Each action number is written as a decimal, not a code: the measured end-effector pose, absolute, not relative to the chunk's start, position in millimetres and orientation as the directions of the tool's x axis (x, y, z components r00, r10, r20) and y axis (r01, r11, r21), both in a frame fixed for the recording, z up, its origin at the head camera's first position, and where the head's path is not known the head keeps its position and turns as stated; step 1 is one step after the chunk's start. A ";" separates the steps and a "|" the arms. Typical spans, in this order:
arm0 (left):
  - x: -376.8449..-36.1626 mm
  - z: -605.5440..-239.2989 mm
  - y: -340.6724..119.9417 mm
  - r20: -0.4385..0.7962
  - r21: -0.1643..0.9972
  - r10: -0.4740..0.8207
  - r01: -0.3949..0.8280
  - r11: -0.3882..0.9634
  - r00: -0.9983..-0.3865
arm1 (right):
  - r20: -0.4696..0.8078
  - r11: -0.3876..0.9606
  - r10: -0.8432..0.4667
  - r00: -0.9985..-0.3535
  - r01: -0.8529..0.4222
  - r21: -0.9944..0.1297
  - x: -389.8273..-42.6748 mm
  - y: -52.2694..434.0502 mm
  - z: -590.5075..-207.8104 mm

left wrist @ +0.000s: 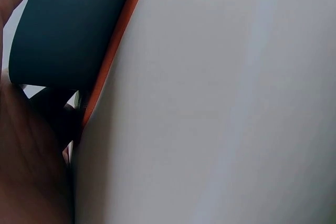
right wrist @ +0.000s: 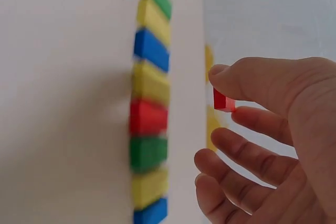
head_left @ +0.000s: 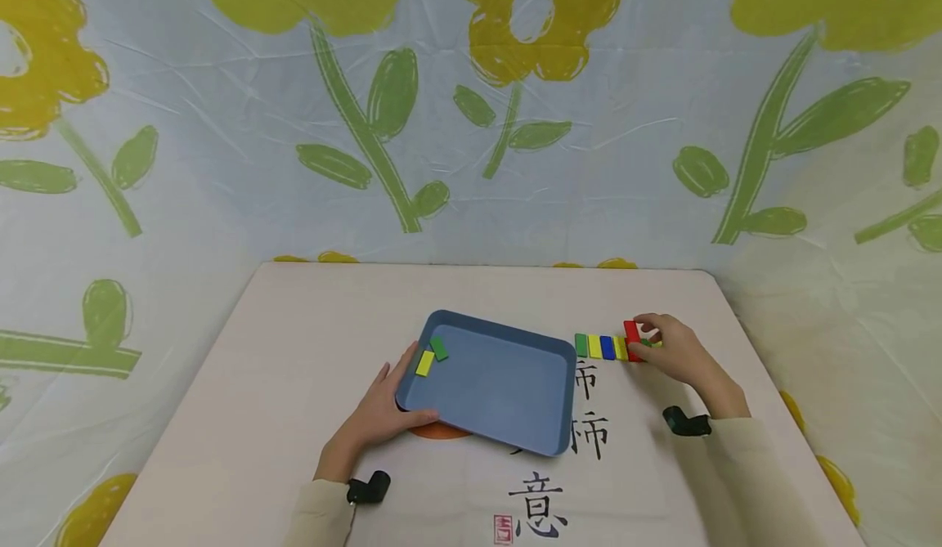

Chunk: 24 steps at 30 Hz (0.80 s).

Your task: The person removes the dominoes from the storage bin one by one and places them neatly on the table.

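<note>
My right hand (head_left: 673, 351) pinches a red block (right wrist: 223, 101) between thumb and forefinger, its other fingers loosely bent. Below it on the table, a row of coloured blocks (head_left: 594, 346) runs green, yellow, blue, yellow, red, green, yellow, blue in the right wrist view. From the head, the hand hides the row's right end. My left hand (head_left: 383, 408) holds the near left corner of a blue tray (head_left: 486, 436), thumb along its front edge and fingers at its left side. Inside the tray lie a green block (head_left: 439, 348) and a yellow block (head_left: 425, 363).
The pale table mat (head_left: 309, 318) carries black brush characters (head_left: 540, 506) and a red seal print (head_left: 503, 529). Part of an orange shape (head_left: 439, 431) shows beneath the tray's front. Flower-printed cloth (head_left: 589, 154) surrounds the table at the back and sides.
</note>
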<state>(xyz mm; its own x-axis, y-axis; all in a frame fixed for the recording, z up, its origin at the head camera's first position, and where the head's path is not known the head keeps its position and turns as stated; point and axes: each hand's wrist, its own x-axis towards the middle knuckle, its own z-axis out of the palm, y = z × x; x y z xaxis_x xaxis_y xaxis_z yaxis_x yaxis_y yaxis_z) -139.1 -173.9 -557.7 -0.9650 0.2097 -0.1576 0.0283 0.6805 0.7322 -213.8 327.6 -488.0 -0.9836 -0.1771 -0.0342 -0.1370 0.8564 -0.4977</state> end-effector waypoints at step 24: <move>-137.6 -556.2 -173.1 -0.177 0.740 0.197 0.001 0.672 -0.964 | -0.153 0.870 -0.100 -0.983 -0.012 -0.493 -206.2 420.3 -514.2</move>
<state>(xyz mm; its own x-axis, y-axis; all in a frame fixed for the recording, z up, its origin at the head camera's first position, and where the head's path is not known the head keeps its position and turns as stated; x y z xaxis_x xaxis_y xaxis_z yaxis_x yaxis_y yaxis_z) -137.6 -173.1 -556.2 -0.9643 0.1971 -0.1770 0.0015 0.6722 0.7404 -206.2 420.3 -514.2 -0.9832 -0.0998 -0.1529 -0.0116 0.8701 -0.4928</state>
